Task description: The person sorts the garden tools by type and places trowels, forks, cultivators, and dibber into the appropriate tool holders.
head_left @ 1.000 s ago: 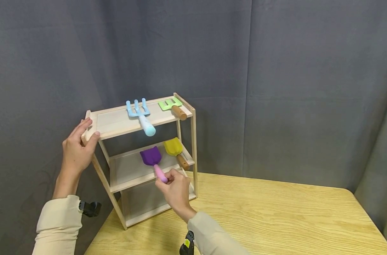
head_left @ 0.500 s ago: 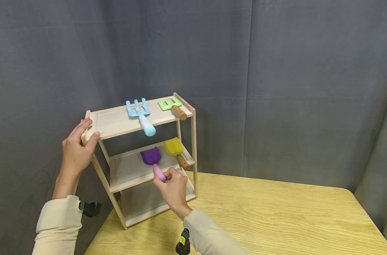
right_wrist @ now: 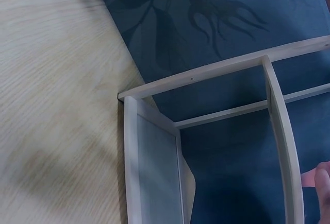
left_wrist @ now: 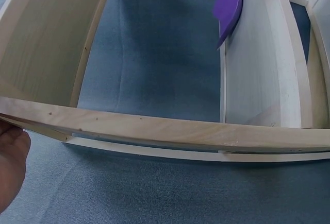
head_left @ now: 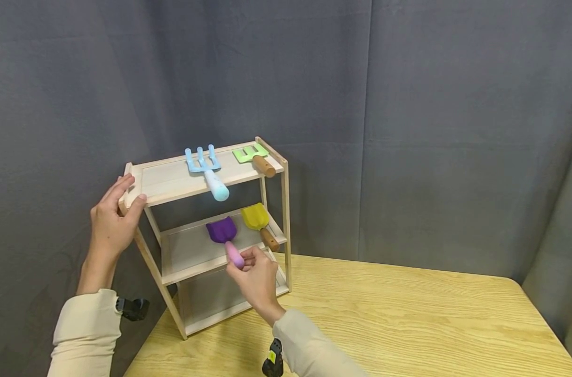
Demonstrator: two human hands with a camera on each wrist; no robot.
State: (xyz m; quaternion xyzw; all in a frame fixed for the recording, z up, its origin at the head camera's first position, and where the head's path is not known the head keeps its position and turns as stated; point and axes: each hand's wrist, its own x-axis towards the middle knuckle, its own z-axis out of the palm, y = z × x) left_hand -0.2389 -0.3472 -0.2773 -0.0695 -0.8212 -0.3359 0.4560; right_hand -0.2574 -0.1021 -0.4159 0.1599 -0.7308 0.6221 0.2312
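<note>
A purple toy shovel [head_left: 222, 229] with a pink handle lies on the middle tier of a small wooden shelf [head_left: 191, 270]. My right hand [head_left: 257, 277] pinches the end of that handle, which sticks out past the tier's front edge. At the upper left corner, my left hand [head_left: 112, 222] grips the shelf, thumb at the front edge and fingers over the end. Beside the purple shovel lies a yellow shovel [head_left: 255, 216] with a brown handle. On the top tier are a light blue hand fork [head_left: 203, 161] and a green hand fork [head_left: 250, 153] with a brown handle.
The shelf stands on a wood-grain table [head_left: 408, 314] near its left edge. Grey curtains [head_left: 432, 131] hang close behind and to the left of the shelf. A slanted bottom tier [right_wrist: 157, 167] shows in the right wrist view.
My right hand has shifted slightly left and up with the pink handle in its fingers. The purple blade has hardly moved. My left hand keeps its place on the corner.
</note>
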